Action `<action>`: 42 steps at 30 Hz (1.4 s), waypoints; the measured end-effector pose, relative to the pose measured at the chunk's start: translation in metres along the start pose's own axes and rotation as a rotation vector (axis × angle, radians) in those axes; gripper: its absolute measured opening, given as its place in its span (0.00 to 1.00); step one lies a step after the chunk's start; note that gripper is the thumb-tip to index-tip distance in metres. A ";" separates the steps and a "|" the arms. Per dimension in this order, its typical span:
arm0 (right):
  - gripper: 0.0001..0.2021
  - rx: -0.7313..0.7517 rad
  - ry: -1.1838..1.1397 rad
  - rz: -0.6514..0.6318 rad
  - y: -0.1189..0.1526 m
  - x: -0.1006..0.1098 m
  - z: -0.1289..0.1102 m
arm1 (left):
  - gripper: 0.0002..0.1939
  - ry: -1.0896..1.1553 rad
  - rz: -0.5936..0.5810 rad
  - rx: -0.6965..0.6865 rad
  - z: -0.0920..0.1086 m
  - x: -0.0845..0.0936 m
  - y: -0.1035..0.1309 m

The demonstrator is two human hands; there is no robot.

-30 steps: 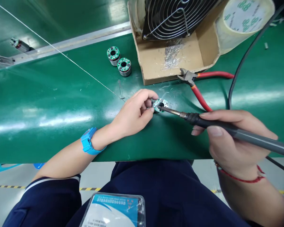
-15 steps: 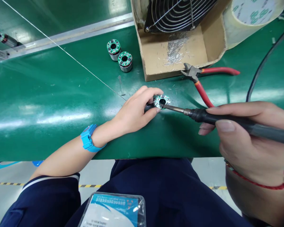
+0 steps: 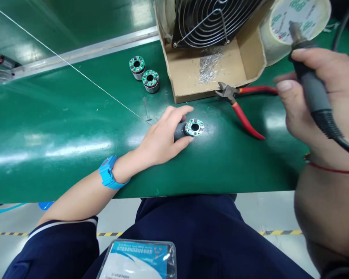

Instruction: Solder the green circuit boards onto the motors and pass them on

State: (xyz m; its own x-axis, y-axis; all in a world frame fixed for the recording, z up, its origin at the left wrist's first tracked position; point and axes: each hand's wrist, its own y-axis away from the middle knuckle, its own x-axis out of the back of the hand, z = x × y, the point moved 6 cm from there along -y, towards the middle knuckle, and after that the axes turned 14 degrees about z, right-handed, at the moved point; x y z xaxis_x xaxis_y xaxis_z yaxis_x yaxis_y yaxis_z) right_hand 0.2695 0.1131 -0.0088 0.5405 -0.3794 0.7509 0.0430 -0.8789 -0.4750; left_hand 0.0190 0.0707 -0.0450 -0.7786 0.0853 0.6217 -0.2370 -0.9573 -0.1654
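My left hand [image 3: 165,135] rests on the green bench beside a small round motor part with a green circuit board [image 3: 194,127] on top. The index finger is lifted clear of the part, and the thumb tip lies against or close to its near side. A thin solder wire [image 3: 104,91] runs taut from the upper left into this hand; the curled fingers under the palm are hidden. A dark cylindrical piece [image 3: 178,132] shows between thumb and index finger. My right hand [image 3: 322,89] grips a soldering iron [image 3: 314,81], raised at the right, its tip pointing up and away.
Two similar motor parts [image 3: 137,68] [image 3: 150,81] stand farther back. A cardboard box [image 3: 192,93] holds a black fan [image 3: 215,23] and cut wire bits [image 3: 209,68]. Red-handled cutters [image 3: 247,122] lean at its front edge. A tape roll [image 3: 276,50] stands right of it.
My right hand has drawn the soldering iron off the circuit board, up and to the right, turning its tip away. My left index finger has come off the motor part.
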 end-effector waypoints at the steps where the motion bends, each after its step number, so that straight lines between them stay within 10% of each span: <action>1: 0.22 0.006 -0.021 0.005 -0.003 -0.001 0.001 | 0.29 -0.031 -0.011 -0.013 0.000 -0.001 0.000; 9: 0.53 0.166 0.075 -0.116 0.024 -0.035 0.014 | 0.22 0.080 -0.018 -0.031 0.002 -0.004 0.002; 14: 0.24 0.087 0.211 -0.136 0.024 -0.034 0.023 | 0.24 0.203 -0.015 0.018 0.003 -0.001 0.004; 28: 0.22 0.186 -0.121 -0.038 0.059 -0.013 -0.006 | 0.16 0.143 0.066 -0.035 0.013 0.005 0.003; 35: 0.20 0.445 0.023 -0.221 0.049 -0.013 -0.035 | 0.18 0.025 0.099 -0.111 0.017 0.008 0.007; 42: 0.11 0.667 0.082 -0.077 0.047 -0.001 -0.058 | 0.16 -0.065 0.147 -0.175 0.020 0.012 0.007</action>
State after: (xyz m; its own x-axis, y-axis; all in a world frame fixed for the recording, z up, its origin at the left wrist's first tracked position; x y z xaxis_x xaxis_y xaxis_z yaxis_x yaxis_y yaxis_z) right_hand 0.2222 0.0556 -0.0055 0.4509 -0.3661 0.8140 0.6024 -0.5482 -0.5802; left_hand 0.0197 0.0593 -0.0229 -0.7743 -0.0752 0.6283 -0.2251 -0.8952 -0.3846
